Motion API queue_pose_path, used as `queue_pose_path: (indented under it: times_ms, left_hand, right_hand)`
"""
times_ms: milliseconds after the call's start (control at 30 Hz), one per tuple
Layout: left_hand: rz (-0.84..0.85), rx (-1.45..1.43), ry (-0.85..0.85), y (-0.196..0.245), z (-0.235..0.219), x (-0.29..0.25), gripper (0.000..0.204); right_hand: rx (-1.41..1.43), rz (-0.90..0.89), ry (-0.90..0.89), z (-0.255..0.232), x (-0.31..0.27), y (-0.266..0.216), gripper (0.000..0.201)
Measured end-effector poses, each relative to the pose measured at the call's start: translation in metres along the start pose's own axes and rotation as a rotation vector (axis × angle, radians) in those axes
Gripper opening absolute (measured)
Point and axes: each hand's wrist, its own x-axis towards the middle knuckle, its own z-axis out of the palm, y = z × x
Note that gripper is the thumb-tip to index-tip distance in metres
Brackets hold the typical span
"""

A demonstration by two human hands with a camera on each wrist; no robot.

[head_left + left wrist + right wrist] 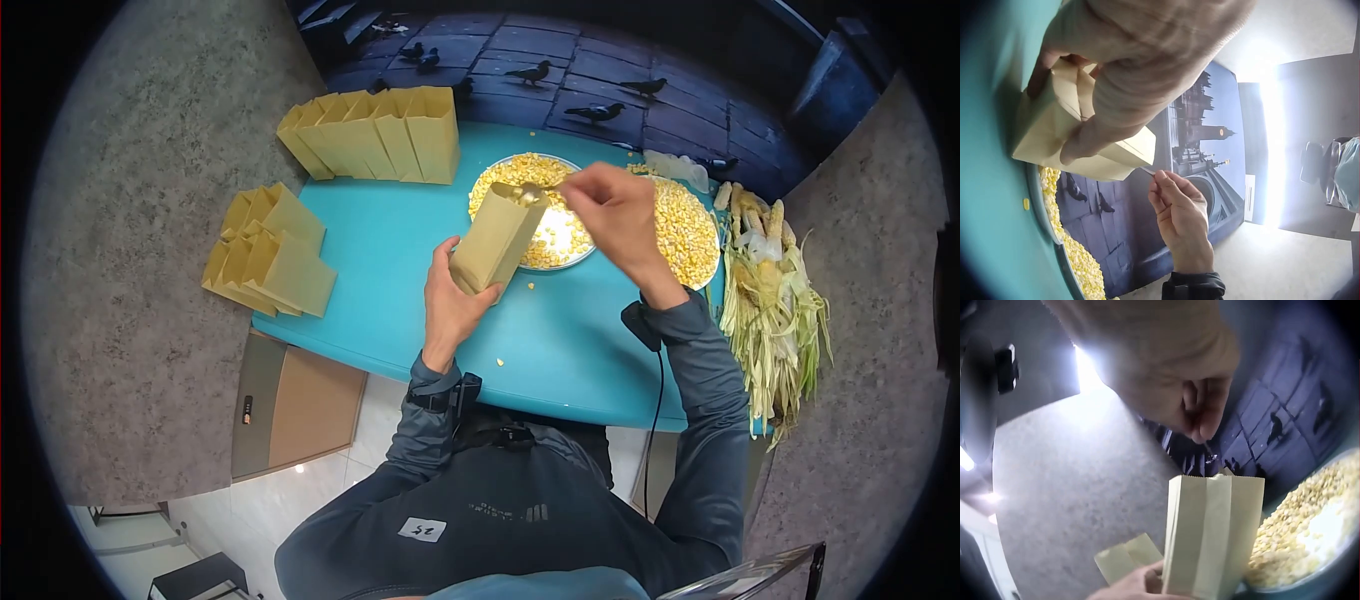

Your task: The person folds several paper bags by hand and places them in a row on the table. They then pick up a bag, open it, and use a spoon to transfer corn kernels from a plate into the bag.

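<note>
My left hand (455,305) grips a tan paper bag (497,240) around its lower part, thumb on one side and fingers on the other. The bag leans over the near edge of a round plate (545,268) of loose yellow corn kernels. Above the bag's open top, my right hand (620,220) pinches the thin handle of a metal spoon (1147,171) between thumb and fingertips. In the head view the spoon's end lies at the bag's mouth, with pale kernels there. The bag's inside is mostly hidden.
A second plate of kernels (688,235) stands right of the first. Corn cobs with husks (765,310) lie at the table's right edge. Several upright paper bags (385,135) line the back left, and more bags (270,255) stand at the left edge. Stray kernels dot the turquoise table (400,270).
</note>
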Motion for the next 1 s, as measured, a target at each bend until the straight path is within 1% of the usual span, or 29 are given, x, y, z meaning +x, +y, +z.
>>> queue_pose_path:
  times_ms: [67, 100, 167, 200, 233, 300, 333, 367, 433, 500, 567, 600, 633, 667, 700, 767, 800, 833, 867, 933, 1000]
  left_hand:
    - [0.039, 0.107, 0.03, 0.002, 0.003, -0.001, 0.088]
    - [0.042, 0.108, 0.029, 0.0, 0.003, 0.0, 0.088]
    - [0.066, 0.079, 0.028, -0.004, 0.004, 0.001, 0.084]
    - [0.063, 0.08, 0.026, -0.006, 0.004, 0.001, 0.084]
    - [0.035, 0.034, 0.024, -0.006, 0.002, 0.001, 0.081]
    - [0.006, -0.014, 0.021, -0.01, 0.001, 0.001, 0.077]
    - [-0.019, -0.068, 0.016, -0.014, 0.0, 0.001, 0.076]
    - [-0.042, -0.122, 0.013, -0.018, 0.0, 0.003, 0.074]
    - [-0.015, -0.144, 0.034, -0.028, -0.003, 0.004, 0.073]
    - [0.01, -0.161, 0.057, -0.028, -0.006, 0.004, 0.072]
    - [-0.055, -0.335, 0.053, -0.021, -0.013, 0.002, 0.069]
    - [-0.057, -0.329, 0.052, -0.023, -0.014, 0.002, 0.069]
    - [-0.034, -0.277, 0.067, -0.027, -0.016, 0.003, 0.068]
    - [-0.011, -0.226, 0.083, -0.03, -0.018, 0.004, 0.067]
    - [-0.011, -0.222, 0.084, -0.033, -0.019, 0.004, 0.067]
    - [-0.025, -0.183, 0.072, -0.034, -0.021, 0.004, 0.069]
    - [-0.025, -0.181, 0.072, -0.034, -0.022, 0.005, 0.069]
    - [-0.027, -0.119, 0.057, -0.032, -0.023, 0.004, 0.071]
    - [-0.03, -0.057, 0.042, -0.031, -0.023, 0.004, 0.074]
    - [-0.026, -0.045, 0.044, -0.031, -0.022, 0.003, 0.076]
    - [-0.018, -0.036, 0.048, -0.031, -0.022, 0.003, 0.078]
  right_hand:
    - [-0.267, -0.523, -0.107, 0.005, -0.005, -0.008, 0.01]
    - [-0.268, -0.524, -0.104, 0.004, -0.006, -0.01, 0.01]
    - [-0.291, -0.508, -0.04, -0.001, -0.008, -0.011, 0.007]
    - [-0.306, -0.453, 0.02, -0.006, -0.004, -0.007, 0.004]
    - [-0.305, -0.447, 0.018, -0.009, -0.003, 0.0, 0.004]
    - [-0.242, -0.095, 0.188, -0.015, 0.001, 0.025, 0.008]
    - [-0.32, -0.039, 0.179, -0.02, 0.005, 0.046, 0.013]
    - [-0.322, -0.04, 0.181, -0.022, 0.005, 0.064, 0.013]
    - [-0.431, 0.115, 0.181, -0.02, 0.004, 0.096, 0.014]
    - [-0.448, 0.12, 0.196, -0.008, 0.004, 0.112, 0.014]
    - [-0.149, 0.293, 0.241, 0.012, 0.003, 0.113, 0.013]
    - [-0.088, 0.348, 0.226, 0.019, 0.003, 0.114, 0.012]
    - [-0.084, 0.351, 0.226, 0.025, 0.002, 0.113, 0.012]
    - [-0.015, 0.393, 0.212, 0.031, 0.002, 0.111, 0.012]
    - [0.055, 0.433, 0.198, 0.034, 0.002, 0.109, 0.012]
    - [0.086, 0.44, 0.178, 0.041, 0.005, 0.119, 0.01]
    - [0.166, 0.49, 0.169, 0.044, 0.005, 0.124, 0.01]
    - [0.246, 0.541, 0.159, 0.045, 0.005, 0.126, 0.01]
    - [0.245, 0.543, 0.157, 0.046, 0.004, 0.129, 0.01]
    - [0.428, 0.61, 0.176, 0.043, 0.005, 0.129, 0.011]
    - [0.446, 0.621, 0.188, 0.036, 0.004, 0.124, 0.011]
